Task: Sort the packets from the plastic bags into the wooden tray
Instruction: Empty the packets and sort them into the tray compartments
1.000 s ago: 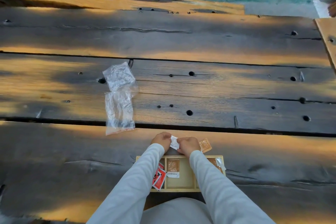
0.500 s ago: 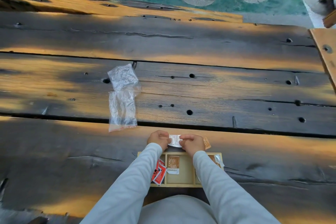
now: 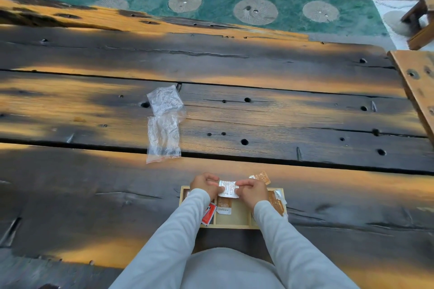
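1. I held a white packet [image 3: 227, 189] over the far rim of the wooden tray [image 3: 234, 218]. My left hand [image 3: 203, 184] pinched its left end and my right hand [image 3: 252, 191] pinched its right end, with the fingers of both curled close on it. Its face carried dark print, too small to read.
2. The tray sat at the near edge of the table [image 3: 305, 122], between my forearms. Its left compartment held red packets [image 3: 208, 214] with white lettering I could not make out. A brown-and-white packet [image 3: 223, 205] lay at the far end of the middle compartment. More brown packets [image 3: 276, 204] lay in the right one.
3. One loose brown packet [image 3: 261, 177] lay on the table just beyond the tray's far right corner, near my right hand.
4. Two clear plastic bags [image 3: 164, 124] lay crumpled toward the middle of the table, beyond the tray and to its left, one overlapping the other. The nearer one had a red strip along its near edge.
5. The table was dark, scorched planks dotted with holes. Past its far edge lay a green rug [image 3: 218, 10] with pale round patterns.
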Available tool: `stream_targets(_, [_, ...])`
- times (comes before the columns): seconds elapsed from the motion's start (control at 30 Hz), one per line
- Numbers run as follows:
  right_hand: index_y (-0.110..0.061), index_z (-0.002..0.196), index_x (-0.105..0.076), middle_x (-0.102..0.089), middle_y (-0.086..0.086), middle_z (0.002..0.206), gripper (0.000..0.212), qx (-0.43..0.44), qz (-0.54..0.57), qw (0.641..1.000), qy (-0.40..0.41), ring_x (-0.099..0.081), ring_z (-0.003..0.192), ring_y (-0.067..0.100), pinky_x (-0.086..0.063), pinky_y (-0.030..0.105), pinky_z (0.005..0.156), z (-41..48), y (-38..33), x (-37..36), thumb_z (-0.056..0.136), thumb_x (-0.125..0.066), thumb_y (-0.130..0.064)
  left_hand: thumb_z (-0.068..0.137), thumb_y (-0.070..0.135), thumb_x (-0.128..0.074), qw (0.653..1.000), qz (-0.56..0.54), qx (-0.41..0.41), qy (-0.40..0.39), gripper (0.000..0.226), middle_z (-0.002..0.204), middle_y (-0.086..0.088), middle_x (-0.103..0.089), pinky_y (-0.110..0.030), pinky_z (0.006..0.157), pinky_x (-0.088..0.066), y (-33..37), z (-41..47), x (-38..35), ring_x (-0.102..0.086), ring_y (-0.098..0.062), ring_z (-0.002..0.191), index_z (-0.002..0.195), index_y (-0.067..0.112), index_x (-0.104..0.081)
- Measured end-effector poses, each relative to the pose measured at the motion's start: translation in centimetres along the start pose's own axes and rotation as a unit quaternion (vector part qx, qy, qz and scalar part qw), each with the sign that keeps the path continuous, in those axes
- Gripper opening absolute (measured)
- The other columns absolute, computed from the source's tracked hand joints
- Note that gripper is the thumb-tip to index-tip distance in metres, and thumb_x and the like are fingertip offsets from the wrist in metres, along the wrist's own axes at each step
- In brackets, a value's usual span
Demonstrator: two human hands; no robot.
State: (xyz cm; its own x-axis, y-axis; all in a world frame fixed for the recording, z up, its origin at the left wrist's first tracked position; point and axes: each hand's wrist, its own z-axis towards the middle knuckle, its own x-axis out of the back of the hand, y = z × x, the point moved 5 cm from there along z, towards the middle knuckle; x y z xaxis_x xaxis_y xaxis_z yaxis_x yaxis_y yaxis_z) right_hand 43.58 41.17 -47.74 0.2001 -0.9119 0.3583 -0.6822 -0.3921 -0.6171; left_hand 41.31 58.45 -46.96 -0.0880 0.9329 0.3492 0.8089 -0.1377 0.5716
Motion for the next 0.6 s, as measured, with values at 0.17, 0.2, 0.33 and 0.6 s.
stream_targets(0.17, [-0.023, 0.081, -0.075, -0.074, -0.001, 0.085, 0.024, 0.019, -0.014, 1.000, -0.001, -0.068, 0.091, 0.020, -0.054, 0.032, 0.097, -1.1, 1.8, 0.2, 0.080, -0.076, 0.001, 0.075, 0.005, -0.079, 1.000, -0.010, -0.003, 0.008, 0.023, 0.084, -0.004, -0.074, -0.025, 0.064, -0.056, -2.0, -1.9, -0.4, -0.067, -0.020, 0.066, 0.090, 0.018, -0.068])
stream_targets(0.2, [-0.019, 0.086, -0.077, -0.074, 0.001, 0.087, 0.022, 0.024, -0.019, 1.000, -0.003, -0.069, 0.090, 0.019, -0.054, 0.032, 0.096, -1.3, 2.1, 0.2, 0.080, -0.075, 0.002, 0.076, 0.006, -0.078, 1.000, -0.013, -0.002, 0.013, 0.020, 0.083, -0.005, -0.074, -0.024, 0.062, -0.055, -2.3, -2.2, -0.5, -0.065, -0.019, 0.062, 0.087, 0.019, -0.067])
stream_targets(0.33, [-0.014, 0.098, -0.078, -0.077, 0.004, 0.098, 0.022, 0.032, -0.067, 0.997, -0.007, -0.070, 0.095, 0.019, -0.052, 0.031, 0.100, -2.1, 3.9, -0.1, 0.081, -0.073, -0.001, 0.077, 0.011, -0.074, 1.000, -0.013, 0.008, 0.021, 0.013, 0.086, -0.010, -0.074, -0.033, 0.072, -0.061, -4.3, -2.4, -1.3, -0.064, -0.022, 0.063, 0.079, 0.023, -0.068])
stream_targets(0.6, [-0.012, 0.113, -0.075, -0.076, 0.006, 0.115, 0.025, 0.036, -0.077, 0.996, -0.023, -0.066, 0.103, 0.018, -0.042, 0.020, 0.092, -2.8, 5.0, 0.2, 0.089, -0.066, -0.009, 0.081, 0.021, -0.070, 0.999, 0.003, 0.031, 0.026, 0.010, 0.102, -0.009, -0.074, -0.040, 0.090, -0.059, -5.4, -2.8, -2.1, -0.070, -0.032, 0.099, 0.077, 0.030, -0.068])
